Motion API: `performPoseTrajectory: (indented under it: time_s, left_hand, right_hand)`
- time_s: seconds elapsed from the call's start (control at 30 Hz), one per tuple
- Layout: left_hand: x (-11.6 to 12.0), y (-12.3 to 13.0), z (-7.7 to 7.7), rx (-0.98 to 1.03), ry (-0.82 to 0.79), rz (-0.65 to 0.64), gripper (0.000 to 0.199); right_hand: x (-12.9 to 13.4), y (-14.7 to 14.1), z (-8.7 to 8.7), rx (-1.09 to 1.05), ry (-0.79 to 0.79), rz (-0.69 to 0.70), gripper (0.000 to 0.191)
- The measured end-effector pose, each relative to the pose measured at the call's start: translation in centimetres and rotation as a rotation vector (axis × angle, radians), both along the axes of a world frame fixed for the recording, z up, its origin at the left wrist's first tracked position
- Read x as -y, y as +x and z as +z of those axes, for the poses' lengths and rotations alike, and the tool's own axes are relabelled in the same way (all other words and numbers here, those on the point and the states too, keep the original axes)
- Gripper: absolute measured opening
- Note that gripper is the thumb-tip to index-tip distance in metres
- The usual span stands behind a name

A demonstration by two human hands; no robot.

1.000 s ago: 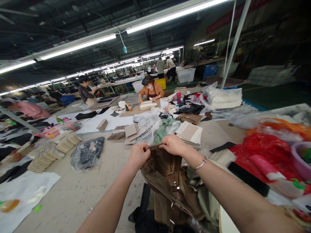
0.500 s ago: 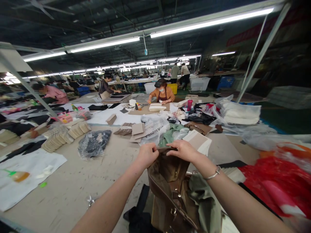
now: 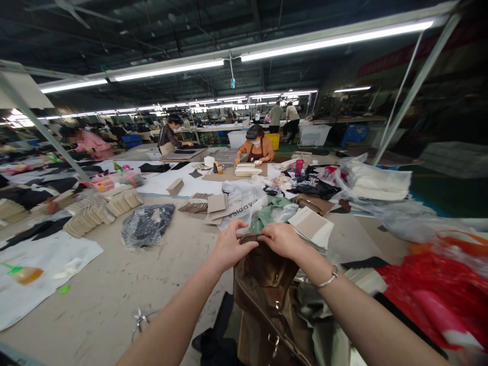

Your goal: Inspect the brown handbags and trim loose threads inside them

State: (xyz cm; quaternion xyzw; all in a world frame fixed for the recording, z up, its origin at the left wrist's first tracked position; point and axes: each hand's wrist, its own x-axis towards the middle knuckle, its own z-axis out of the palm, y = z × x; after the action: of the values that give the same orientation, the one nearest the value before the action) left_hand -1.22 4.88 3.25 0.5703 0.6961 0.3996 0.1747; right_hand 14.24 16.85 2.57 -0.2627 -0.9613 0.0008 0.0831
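A brown bag [image 3: 263, 310] with metal fittings stands in front of me, its mouth facing up. My right hand [image 3: 281, 241] pinches the far rim of the bag between thumb and fingers, and a silver bangle circles that wrist. Just left of it, my left hand [image 3: 232, 246] is at the same rim with thumb and fingers parted; whether it touches the rim is hard to see. Grey-green fabric [image 3: 324, 315] bunches at the bag's right side. A black strap-like piece [image 3: 221, 325] lies to its left.
Metal scissors [image 3: 141, 320] lie left of my forearm, partly hidden. A plastic-wrapped black bundle [image 3: 148, 226], stacked beige pieces [image 3: 91, 211] and a bottle of amber liquid [image 3: 26, 273] are further left. Red plastic [image 3: 430, 284] covers the right side. A co-worker [image 3: 254, 147] sits across the table.
My left hand has loosened from a closed grip on the rim and its fingers have spread. My right hand has shifted slightly left and its fingers have closed on the rim.
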Motion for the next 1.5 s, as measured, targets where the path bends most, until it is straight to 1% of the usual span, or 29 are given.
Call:
performPoseTrajectory:
  time_s: [0.07,0.1,0.17,0.2,0.27,0.3,0.37,0.43,0.47,0.53,0.57,0.63,0.7,0.8,0.87,0.9,0.93,1.0,1.03,1.07,1.13,1.17,1.23,1.3,1.37,1.43,1.5]
  left_hand:
    - [1.7,1.0,0.5,0.007,-0.032,0.006,0.073]
    - [2.7,1.6,0.6,-0.025,-0.053,0.013,0.082]
    - [4.3,3.1,0.3,-0.089,-0.089,0.014,0.092]
    - [4.8,3.6,0.0,-0.103,-0.099,0.014,0.094]
    - [5.4,4.0,-0.8,-0.087,-0.102,0.006,0.092]
    - [5.4,3.7,-1.1,-0.066,-0.096,-0.009,0.089]
    - [4.9,2.1,-1.4,-0.020,-0.094,-0.069,0.085]
    - [4.2,-0.2,-1.1,-0.002,-0.149,-0.146,0.081]
    - [3.8,-1.3,-0.8,-0.014,-0.197,-0.157,0.079]
    - [3.2,-2.7,-0.3,-0.083,-0.263,-0.128,0.076]
    - [3.0,-2.9,0.0,-0.138,-0.270,-0.112,0.074]
    - [2.6,-2.1,0.2,-0.254,-0.225,-0.104,0.068]
    - [2.2,-0.6,0.3,-0.341,-0.123,-0.111,0.058]
    - [1.8,1.6,0.2,-0.387,0.006,-0.110,0.034]
    - [1.9,2.4,-0.1,-0.395,0.025,-0.125,0.023]
    - [2.1,2.6,-0.4,-0.392,0.017,-0.128,0.024]
    - [2.5,2.7,-0.7,-0.385,0.001,-0.120,0.031]
    - [3.4,2.7,-1.6,-0.373,-0.060,-0.076,0.054]
    - [3.9,2.6,-2.1,-0.374,-0.109,-0.049,0.063]
    - [4.5,2.5,-2.5,-0.383,-0.166,-0.028,0.063]
    - [5.2,2.1,-2.8,-0.419,-0.269,-0.021,0.047]
    - [5.5,1.9,-2.5,-0.431,-0.306,-0.039,0.038]
    - [5.6,1.6,-1.2,-0.429,-0.333,-0.098,0.035]
    - [5.6,1.5,0.5,-0.413,-0.309,-0.146,0.041]
    - [5.6,2.0,1.8,-0.412,-0.272,-0.170,0.050]
    - [5.7,3.0,1.9,-0.410,-0.292,-0.194,0.056]
    - [5.9,4.4,1.1,-0.389,-0.354,-0.183,0.058]
  right_hand:
    - [0.1,0.1,0.1,0.012,-0.005,-0.035,0.034]
    - [0.2,0.2,0.3,0.021,-0.010,-0.052,0.034]
    - [0.3,0.2,0.5,0.042,-0.020,-0.093,0.034]
    - [0.4,0.3,0.7,0.054,-0.026,-0.112,0.034]
    - [0.6,0.4,1.0,0.074,-0.035,-0.147,0.035]
    - [0.8,0.6,1.1,0.082,-0.039,-0.162,0.035]
    - [1.2,1.3,1.2,0.094,-0.047,-0.182,0.036]
    - [1.8,2.2,1.2,0.100,-0.051,-0.192,0.036]
    - [2.2,2.7,1.2,0.099,-0.051,-0.194,0.036]
    - [3.1,3.6,1.1,0.092,-0.056,-0.209,0.037]
    - [3.5,4.0,1.0,0.088,-0.065,-0.226,0.037]
    - [4.5,4.5,0.9,0.083,-0.092,-0.271,0.038]
    - [5.3,4.7,0.9,0.080,-0.113,-0.302,0.037]
    - [6.0,4.9,0.8,0.069,-0.102,-0.300,0.035]
    - [6.0,5.2,0.7,0.057,-0.086,-0.306,0.035]
    - [5.9,5.5,0.6,0.048,-0.082,-0.314,0.035]
    - [5.8,5.7,0.4,0.039,-0.083,-0.324,0.036]
    - [5.6,6.4,0.1,0.027,-0.095,-0.348,0.037]
    - [5.5,6.7,0.0,0.023,-0.104,-0.362,0.038]
    - [5.5,6.9,-0.1,0.020,-0.112,-0.376,0.038]
    - [5.8,7.1,-0.1,0.014,-0.129,-0.392,0.038]
    - [6.0,7.2,0.2,0.012,-0.134,-0.393,0.038]
    - [6.5,7.2,1.0,0.005,-0.133,-0.392,0.038]
    - [6.9,7.5,2.2,-0.005,-0.112,-0.394,0.039]
    - [7.2,7.9,3.1,-0.008,-0.085,-0.392,0.039]
    - [7.4,8.4,3.2,0.018,-0.086,-0.394,0.038]
    - [7.5,9.0,2.5,0.055,-0.121,-0.413,0.037]
